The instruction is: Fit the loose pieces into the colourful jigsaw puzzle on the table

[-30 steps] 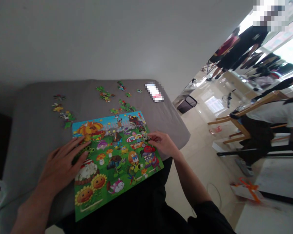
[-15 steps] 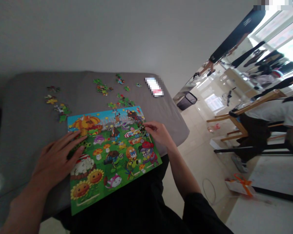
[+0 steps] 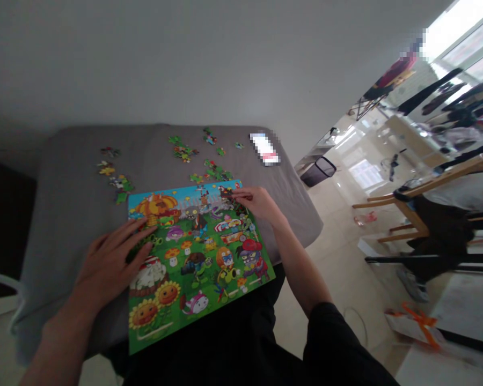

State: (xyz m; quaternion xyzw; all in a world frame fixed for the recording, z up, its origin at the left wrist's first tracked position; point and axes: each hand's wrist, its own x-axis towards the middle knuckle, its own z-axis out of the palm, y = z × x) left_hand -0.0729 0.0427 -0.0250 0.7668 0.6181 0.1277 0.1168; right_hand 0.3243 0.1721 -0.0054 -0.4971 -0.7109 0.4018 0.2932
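Note:
A colourful cartoon jigsaw board [image 3: 197, 257] lies on a grey-covered table [image 3: 64, 214], its near edge over my lap. My left hand [image 3: 112, 260] rests flat on the board's left side, fingers spread. Near the board's far right corner my right hand [image 3: 255, 202] has its fingers pinched together at the picture; whether a piece is in them I cannot make out. Several loose puzzle pieces lie beyond the board, one cluster [image 3: 213, 170] close to my right hand, another cluster [image 3: 115, 177] at the left.
A blurred white and pink flat object [image 3: 265, 149] lies at the table's far right. A dark bin [image 3: 317, 171] stands on the shiny floor to the right, with wooden chairs [image 3: 418, 198], a seated person and other people standing further off.
My right hand has slid from the middle of the board's right side up toward its far right corner. The left hand has stayed flat on the board.

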